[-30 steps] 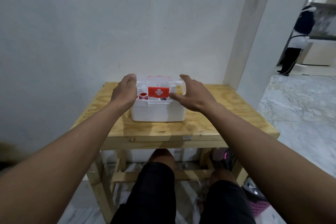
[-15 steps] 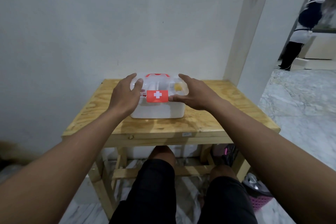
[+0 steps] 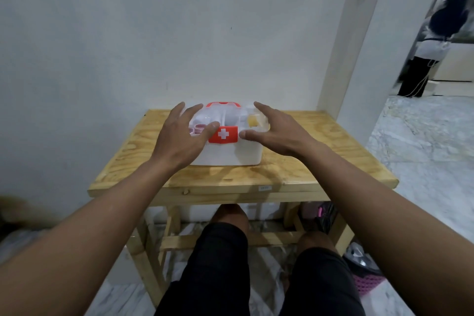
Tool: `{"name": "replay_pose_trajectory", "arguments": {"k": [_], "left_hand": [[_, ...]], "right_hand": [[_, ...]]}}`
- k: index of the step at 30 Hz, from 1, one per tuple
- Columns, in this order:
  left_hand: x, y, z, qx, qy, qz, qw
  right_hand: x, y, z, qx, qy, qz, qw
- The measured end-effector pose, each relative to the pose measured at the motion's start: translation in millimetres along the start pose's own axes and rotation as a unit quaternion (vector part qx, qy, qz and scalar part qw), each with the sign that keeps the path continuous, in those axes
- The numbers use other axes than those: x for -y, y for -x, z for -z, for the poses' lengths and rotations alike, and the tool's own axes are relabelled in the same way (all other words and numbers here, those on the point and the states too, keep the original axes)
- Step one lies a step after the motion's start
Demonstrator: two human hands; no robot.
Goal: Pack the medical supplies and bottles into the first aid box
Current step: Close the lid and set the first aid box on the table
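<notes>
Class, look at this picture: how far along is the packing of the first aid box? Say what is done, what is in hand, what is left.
Done: supplies show through the clear lid of the first aid box, and nothing lies loose on the table. In hand: the left hand and right hand, fingers spread, sit beside the red latch. Left: whether the latch is fastened cannot be told.

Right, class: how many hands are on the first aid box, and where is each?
2. The left hand lies over the left side of the first aid box, thumb by the red latch; the right hand covers its right side.
</notes>
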State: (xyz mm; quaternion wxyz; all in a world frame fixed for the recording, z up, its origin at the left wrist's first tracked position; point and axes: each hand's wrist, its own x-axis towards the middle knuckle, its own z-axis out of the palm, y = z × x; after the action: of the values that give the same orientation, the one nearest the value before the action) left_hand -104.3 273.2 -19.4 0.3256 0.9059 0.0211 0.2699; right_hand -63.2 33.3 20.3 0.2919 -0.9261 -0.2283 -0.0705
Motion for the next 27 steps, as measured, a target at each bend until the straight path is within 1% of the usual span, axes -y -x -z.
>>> {"name": "replay_pose_trajectory", "arguments": {"k": [3,9,17,23,27], "left_hand": [[3.8,-0.8,-1.3,0.010,-0.024,-0.011,1.000],[13.3,-1.9,-4.1,0.024,-0.049,-0.031,0.998],[15.4,-0.6,-6.5,0.007,-0.056,-0.052,0.997],[13.8,0.1,-8.3,-0.020,-0.062,-0.065,0.996],[14.2,1.1,-9.9,-0.025,-0.070,-0.075,0.994]], "right_hand": [[-4.4,0.4,-1.7,0.011,0.019,0.010,1.000],[-8.4,-0.1,-6.5,-0.024,0.047,0.020,0.998],[-11.6,3.3,-8.5,-0.045,0.104,0.039,0.993],[-13.0,6.1,-12.8,-0.053,0.114,0.050,0.991],[-11.2,9.6,-18.4,-0.032,0.112,0.053,0.992]]}}
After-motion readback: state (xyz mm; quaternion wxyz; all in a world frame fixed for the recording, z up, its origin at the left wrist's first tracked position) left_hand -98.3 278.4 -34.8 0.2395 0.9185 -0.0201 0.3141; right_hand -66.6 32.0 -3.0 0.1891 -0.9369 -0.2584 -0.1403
